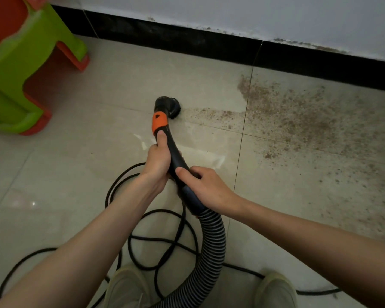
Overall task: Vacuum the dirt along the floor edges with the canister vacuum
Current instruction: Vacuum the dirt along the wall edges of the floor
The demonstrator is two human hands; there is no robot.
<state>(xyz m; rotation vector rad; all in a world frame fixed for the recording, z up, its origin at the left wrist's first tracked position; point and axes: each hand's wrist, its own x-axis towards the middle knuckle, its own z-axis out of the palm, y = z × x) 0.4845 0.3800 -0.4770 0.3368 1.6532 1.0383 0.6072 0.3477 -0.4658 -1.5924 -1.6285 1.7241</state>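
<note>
Left grip: my left hand is wrapped round the upper part of the dark vacuum handle, fingers curled under it, thumb lying straight along the top toward the orange collar.
Right grip: my right hand clasps the same handle lower down, just above where the ribbed hose joins; thumb across the top, fingers curled round the far side.
Nozzle: I see the round black brush head down on the floor, at the left end of the dirt streak.
Dirt: brown grit spreads over the tiles to the right of the brush head, thickest near the tile joint and thinning toward the lower right; a narrow trail of it runs up to the bristles.
Floor edge: a black skirting board runs along the foot of the pale wall, with brown specks along its upper edge; the brush head sits well apart from it.
Hose: it curves from the handle down between my shoes and out of the bottom edge.
Cord: a thin black cable lies in loose loops on the tiles under my arms.
Stool: green and orange plastic stools, stacked, stand at the upper left near the skirting.
Canister: I cannot see the body of the vacuum from here.
</note>
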